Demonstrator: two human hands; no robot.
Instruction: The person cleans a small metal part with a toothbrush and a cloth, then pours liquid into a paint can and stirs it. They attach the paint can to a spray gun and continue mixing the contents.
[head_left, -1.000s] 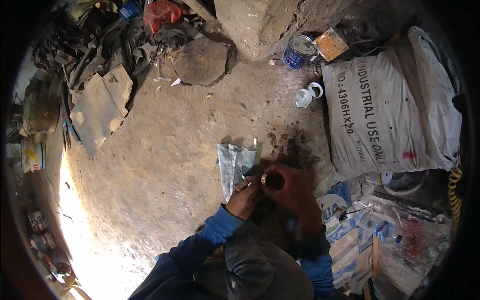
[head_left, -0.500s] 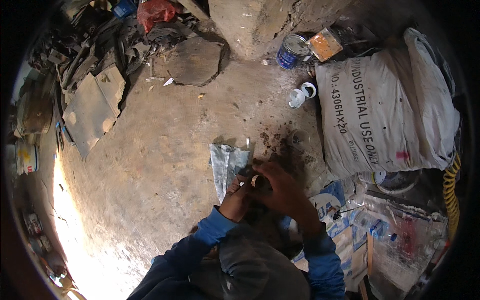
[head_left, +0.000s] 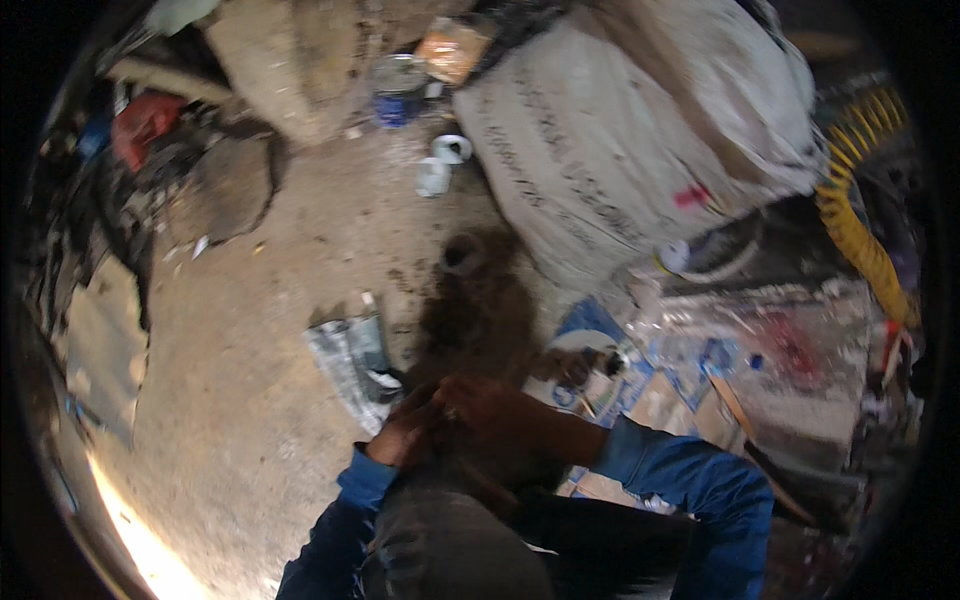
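My left hand (head_left: 400,432) and my right hand (head_left: 500,415) meet over my lap, fingers curled in against each other. Motion blur and the fingers hide what is between them; only a small pale spot shows there. Just beyond my left hand, a folded grey-white cloth (head_left: 345,360) lies on the floor, with a small white stick-like piece (head_left: 368,299) at its far end. Past my hands, a clear cup (head_left: 462,255) stands beside a dark stain.
A big whitish sack (head_left: 600,140) fills the far right. Near it are a blue can (head_left: 398,95), a white cup-like container (head_left: 433,178) and a yellow coiled hose (head_left: 850,210). Cardboard (head_left: 105,340) and scraps lie left; a plastic bottle (head_left: 700,355) lies right.
The view has swung right, so floor things sit farther left. My hands have drawn closer together and toward my body; the small brass-coloured ring seen between them no longer shows.
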